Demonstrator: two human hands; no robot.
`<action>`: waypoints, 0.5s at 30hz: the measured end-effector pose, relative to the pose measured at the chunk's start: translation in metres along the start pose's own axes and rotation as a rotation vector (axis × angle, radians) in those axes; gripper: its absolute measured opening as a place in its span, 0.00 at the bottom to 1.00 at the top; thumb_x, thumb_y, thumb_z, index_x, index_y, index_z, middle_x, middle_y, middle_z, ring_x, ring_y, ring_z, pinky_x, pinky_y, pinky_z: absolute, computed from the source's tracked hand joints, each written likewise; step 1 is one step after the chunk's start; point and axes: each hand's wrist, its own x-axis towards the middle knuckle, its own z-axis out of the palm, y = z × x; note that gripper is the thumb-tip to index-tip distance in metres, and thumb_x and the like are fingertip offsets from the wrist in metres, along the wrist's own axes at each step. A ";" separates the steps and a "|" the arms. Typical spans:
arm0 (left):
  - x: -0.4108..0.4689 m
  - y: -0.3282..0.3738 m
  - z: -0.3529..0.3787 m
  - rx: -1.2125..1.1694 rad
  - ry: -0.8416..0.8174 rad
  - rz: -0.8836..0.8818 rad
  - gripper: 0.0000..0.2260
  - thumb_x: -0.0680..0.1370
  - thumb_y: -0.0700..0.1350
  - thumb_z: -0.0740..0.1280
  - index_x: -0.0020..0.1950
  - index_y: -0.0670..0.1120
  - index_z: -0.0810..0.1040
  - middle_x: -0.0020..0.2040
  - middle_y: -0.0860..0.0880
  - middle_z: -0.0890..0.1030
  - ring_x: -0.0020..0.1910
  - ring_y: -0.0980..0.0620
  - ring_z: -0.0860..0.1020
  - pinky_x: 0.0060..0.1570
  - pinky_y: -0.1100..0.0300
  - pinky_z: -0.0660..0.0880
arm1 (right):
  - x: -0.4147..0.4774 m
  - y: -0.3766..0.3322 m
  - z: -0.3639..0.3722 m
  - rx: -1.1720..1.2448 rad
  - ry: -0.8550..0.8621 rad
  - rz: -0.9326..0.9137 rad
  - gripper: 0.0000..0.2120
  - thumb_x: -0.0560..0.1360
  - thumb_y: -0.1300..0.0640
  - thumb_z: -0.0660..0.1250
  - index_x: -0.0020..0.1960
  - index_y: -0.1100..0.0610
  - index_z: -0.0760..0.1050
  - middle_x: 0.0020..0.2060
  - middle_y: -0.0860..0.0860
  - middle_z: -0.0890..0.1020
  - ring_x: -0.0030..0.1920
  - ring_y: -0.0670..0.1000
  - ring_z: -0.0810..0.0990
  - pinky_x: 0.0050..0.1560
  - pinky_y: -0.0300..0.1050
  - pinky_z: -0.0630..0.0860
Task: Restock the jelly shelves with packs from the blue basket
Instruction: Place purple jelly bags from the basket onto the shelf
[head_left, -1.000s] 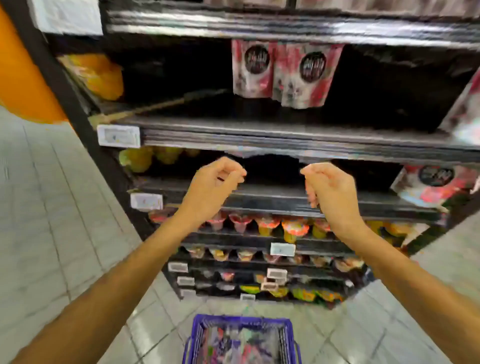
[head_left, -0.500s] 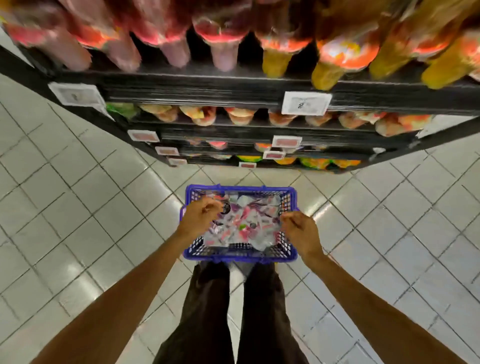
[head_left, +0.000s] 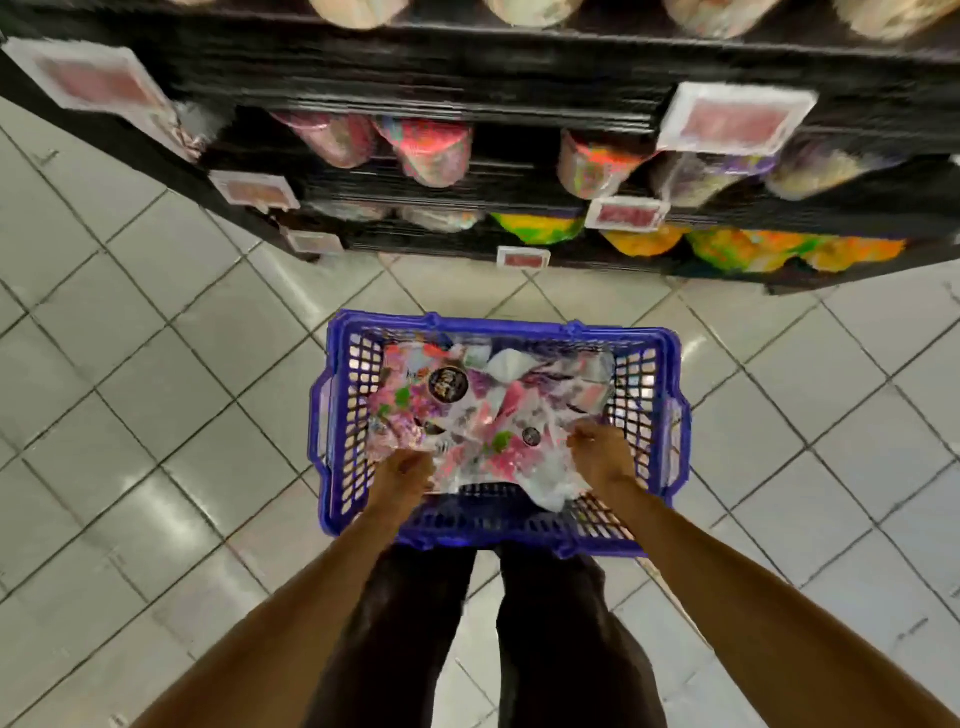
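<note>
Both hands are down in the basket, which sits on the floor before the shelves, heaped with packs. The left hand curls its fingers onto the near-left edge of the front pack; the right hand pinches its right side, though blur hides whether both hold one pack. To lift well, I'd grip the sealed edges rather than the soft middle, raise it straight up clear of the packs beneath, and check nothing drags along before turning to the shelves
</note>
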 end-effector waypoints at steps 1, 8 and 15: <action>0.012 -0.004 0.007 -0.080 -0.002 -0.044 0.09 0.81 0.35 0.63 0.41 0.44 0.75 0.38 0.46 0.76 0.33 0.50 0.75 0.30 0.62 0.74 | 0.016 0.003 0.003 -0.050 0.052 -0.015 0.13 0.78 0.61 0.65 0.61 0.61 0.78 0.58 0.60 0.81 0.58 0.61 0.79 0.53 0.44 0.74; 0.068 -0.009 0.091 -0.111 -0.140 -0.016 0.06 0.81 0.41 0.64 0.47 0.45 0.80 0.37 0.50 0.83 0.34 0.53 0.78 0.36 0.60 0.78 | 0.111 0.012 0.006 -0.714 0.209 -0.249 0.38 0.72 0.49 0.73 0.76 0.49 0.56 0.77 0.55 0.54 0.74 0.62 0.61 0.66 0.59 0.71; 0.083 0.011 0.135 -0.051 -0.234 -0.012 0.08 0.80 0.44 0.65 0.43 0.44 0.79 0.34 0.44 0.80 0.28 0.49 0.77 0.25 0.63 0.74 | 0.126 0.016 0.016 -0.686 0.239 -0.302 0.19 0.77 0.56 0.68 0.68 0.55 0.73 0.69 0.57 0.65 0.61 0.60 0.76 0.51 0.49 0.78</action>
